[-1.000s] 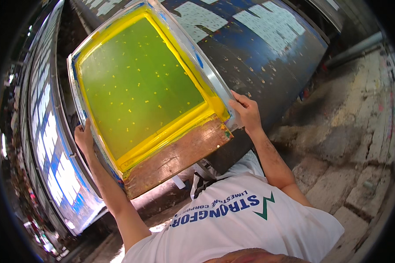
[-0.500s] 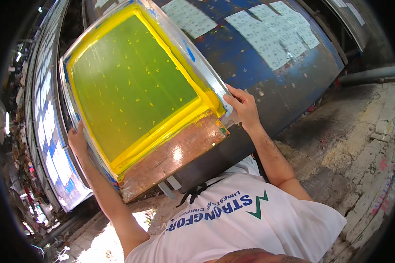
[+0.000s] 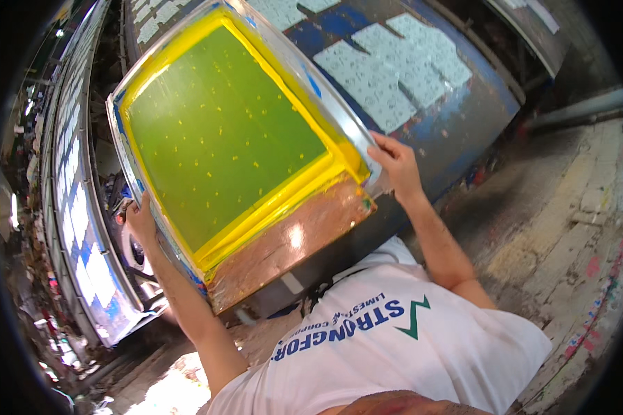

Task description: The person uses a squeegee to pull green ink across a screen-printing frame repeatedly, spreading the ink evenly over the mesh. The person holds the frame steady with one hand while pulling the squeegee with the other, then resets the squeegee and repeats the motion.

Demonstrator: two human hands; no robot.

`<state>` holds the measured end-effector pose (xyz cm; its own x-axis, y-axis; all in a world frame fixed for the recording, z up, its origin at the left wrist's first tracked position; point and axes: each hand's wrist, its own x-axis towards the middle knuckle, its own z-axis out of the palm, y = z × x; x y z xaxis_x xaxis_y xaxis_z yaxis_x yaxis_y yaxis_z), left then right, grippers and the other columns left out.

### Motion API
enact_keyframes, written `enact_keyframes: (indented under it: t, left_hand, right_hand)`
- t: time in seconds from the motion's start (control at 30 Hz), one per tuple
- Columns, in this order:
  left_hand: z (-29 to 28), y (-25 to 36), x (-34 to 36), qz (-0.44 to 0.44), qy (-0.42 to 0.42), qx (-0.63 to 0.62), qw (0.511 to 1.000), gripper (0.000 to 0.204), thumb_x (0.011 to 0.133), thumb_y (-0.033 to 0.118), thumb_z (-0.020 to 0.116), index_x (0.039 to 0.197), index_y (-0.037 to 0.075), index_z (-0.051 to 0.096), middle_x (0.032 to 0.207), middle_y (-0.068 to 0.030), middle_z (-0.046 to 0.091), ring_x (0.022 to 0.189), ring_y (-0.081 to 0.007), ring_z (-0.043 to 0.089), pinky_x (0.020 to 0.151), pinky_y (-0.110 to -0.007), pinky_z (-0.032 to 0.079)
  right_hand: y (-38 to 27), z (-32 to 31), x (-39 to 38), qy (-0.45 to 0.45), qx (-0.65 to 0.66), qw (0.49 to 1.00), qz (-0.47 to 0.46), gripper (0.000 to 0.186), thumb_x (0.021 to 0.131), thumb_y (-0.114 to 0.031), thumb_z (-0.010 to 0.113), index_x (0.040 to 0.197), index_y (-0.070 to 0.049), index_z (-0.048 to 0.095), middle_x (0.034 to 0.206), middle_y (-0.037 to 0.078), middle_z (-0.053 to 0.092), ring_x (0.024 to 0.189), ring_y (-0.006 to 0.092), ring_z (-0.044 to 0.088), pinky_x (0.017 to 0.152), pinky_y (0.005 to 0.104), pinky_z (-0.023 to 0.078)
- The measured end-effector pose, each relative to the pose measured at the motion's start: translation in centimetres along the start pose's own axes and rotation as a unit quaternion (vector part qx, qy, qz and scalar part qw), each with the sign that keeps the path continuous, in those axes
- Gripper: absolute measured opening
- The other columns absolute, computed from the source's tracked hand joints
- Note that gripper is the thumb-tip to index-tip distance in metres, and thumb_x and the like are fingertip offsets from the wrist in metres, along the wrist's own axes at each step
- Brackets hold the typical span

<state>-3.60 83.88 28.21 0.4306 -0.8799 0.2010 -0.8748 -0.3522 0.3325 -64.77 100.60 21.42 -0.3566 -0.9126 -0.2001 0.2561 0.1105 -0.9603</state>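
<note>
A screen printing frame (image 3: 228, 131) is held in front of me over the dark table, tilted in view. Its mesh is green with small yellow marks, bordered by thick yellow and a silvery, paint-smeared rim. Along its near end runs a shiny brown board (image 3: 291, 243). My left hand (image 3: 140, 220) is closed on the frame's left side near the bottom. On the opposite side, my right hand (image 3: 399, 167) grips the rim close to the near right corner, thumb on top. What lies beneath the frame is hidden.
Pale patterned pieces (image 3: 401, 72) lie on the long, blue-stained table (image 3: 464, 114) beyond the frame. Another long table with white pieces (image 3: 83, 228) stands at the left. A worn, paint-spotted floor (image 3: 547, 235) stretches along the right, with a pipe (image 3: 581, 111) above it.
The frame and both hands have shifted right relative to the table's pale pieces. Both hands keep their grip. The view has shifted a little too.
</note>
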Motion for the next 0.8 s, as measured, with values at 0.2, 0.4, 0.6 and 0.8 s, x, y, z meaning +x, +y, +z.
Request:
enact_keyframes:
  t: [0.2, 0.4, 0.6, 0.8]
  left_hand:
    - [-1.5, 0.5, -1.9, -0.054, -0.013, -0.017, 0.998, 0.072, 0.092, 0.060, 0.080, 0.114, -0.008, 0.075, 0.103, -0.0220, 0.074, 0.096, -0.0316, 0.070, 0.090, -0.045, 0.054]
    - [-1.7, 7.3, -5.7, -0.071, 0.032, -0.010, 0.997, 0.062, 0.095, 0.055, 0.080, 0.105, -0.006, 0.075, 0.091, -0.0165, 0.074, 0.083, -0.0273, 0.068, 0.081, -0.042, 0.055]
    - [1.5, 20.0, -11.2, -0.068, 0.058, -0.050, 0.995, 0.062, 0.095, 0.054, 0.081, 0.104, -0.007, 0.074, 0.086, -0.0134, 0.070, 0.078, -0.0246, 0.063, 0.076, -0.041, 0.052]
    - [6.7, 35.1, -17.2, -0.077, 0.059, -0.060, 0.993, 0.068, 0.093, 0.056, 0.083, 0.105, -0.010, 0.073, 0.088, -0.0137, 0.070, 0.080, -0.0229, 0.061, 0.079, -0.039, 0.053]
  right_hand:
    - [-2.3, -0.4, 1.7, -0.042, -0.026, 0.998, 0.049, 0.045, 0.096, -0.016, 0.080, 0.135, 0.004, 0.073, 0.108, 0.003, 0.076, 0.093, 0.0082, 0.064, 0.086, 0.0252, 0.050]
    - [-3.6, -5.3, 8.9, -0.103, -0.024, 0.991, 0.081, 0.049, 0.095, -0.018, 0.081, 0.139, 0.003, 0.071, 0.112, 0.003, 0.074, 0.097, 0.0092, 0.064, 0.088, 0.0274, 0.051]
    - [-7.6, -18.8, 17.6, -0.141, -0.027, 0.988, 0.060, 0.049, 0.096, -0.020, 0.081, 0.139, 0.002, 0.071, 0.115, 0.003, 0.074, 0.100, 0.0095, 0.063, 0.089, 0.0281, 0.051]
    - [-16.0, -34.3, 23.9, -0.114, -0.072, 0.990, 0.034, 0.049, 0.095, -0.020, 0.081, 0.137, 0.002, 0.072, 0.114, 0.004, 0.075, 0.098, 0.0106, 0.064, 0.088, 0.0288, 0.051]
